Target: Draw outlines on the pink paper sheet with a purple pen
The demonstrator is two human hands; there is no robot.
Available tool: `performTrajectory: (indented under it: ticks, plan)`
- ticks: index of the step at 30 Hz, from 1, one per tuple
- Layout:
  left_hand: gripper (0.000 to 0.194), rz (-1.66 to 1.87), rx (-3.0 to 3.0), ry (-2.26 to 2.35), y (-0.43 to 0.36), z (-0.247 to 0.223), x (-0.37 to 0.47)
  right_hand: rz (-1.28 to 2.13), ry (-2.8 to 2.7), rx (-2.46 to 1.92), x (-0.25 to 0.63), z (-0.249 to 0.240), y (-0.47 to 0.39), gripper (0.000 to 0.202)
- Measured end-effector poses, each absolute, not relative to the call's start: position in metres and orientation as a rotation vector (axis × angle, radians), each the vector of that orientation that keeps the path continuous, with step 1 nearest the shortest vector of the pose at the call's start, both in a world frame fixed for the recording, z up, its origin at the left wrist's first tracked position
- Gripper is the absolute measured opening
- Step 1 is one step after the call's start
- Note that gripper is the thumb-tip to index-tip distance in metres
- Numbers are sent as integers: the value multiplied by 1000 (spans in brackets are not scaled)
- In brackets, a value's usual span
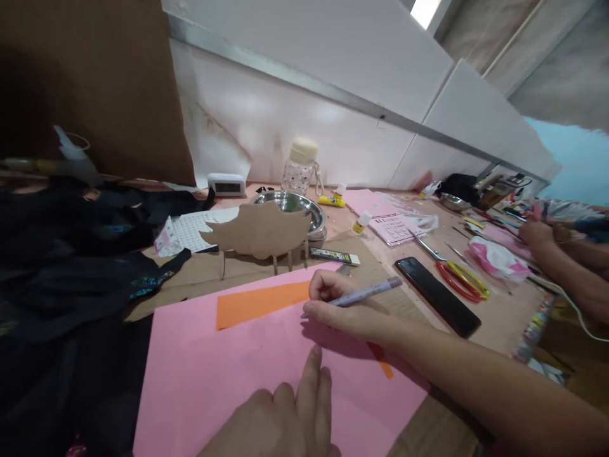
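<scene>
**One light grip, one steady press**

In the head view, the hands are apart. The right hand (345,314) is closed around a pen (368,292), whose tip is at the pink paper (200,381), near the orange paper (259,303). The left hand (280,412) grips nothing; its fingers lie on the pink paper. For good marking, I would press the pink paper flat there and move the pen lightly.
</scene>
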State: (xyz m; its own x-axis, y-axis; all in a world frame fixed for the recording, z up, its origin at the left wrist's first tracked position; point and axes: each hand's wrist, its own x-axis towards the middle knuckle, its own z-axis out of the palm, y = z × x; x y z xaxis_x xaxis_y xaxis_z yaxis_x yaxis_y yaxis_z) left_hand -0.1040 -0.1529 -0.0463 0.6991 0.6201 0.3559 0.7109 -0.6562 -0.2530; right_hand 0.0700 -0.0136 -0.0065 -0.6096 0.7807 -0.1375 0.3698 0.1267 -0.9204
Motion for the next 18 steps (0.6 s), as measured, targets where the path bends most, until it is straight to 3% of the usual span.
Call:
performTrajectory:
  ticks: [18]
  plan:
    - [45, -315, -2598, -1061, -160, -45, -100, 1251, -2151, -1064, 73, -18, -12, 37]
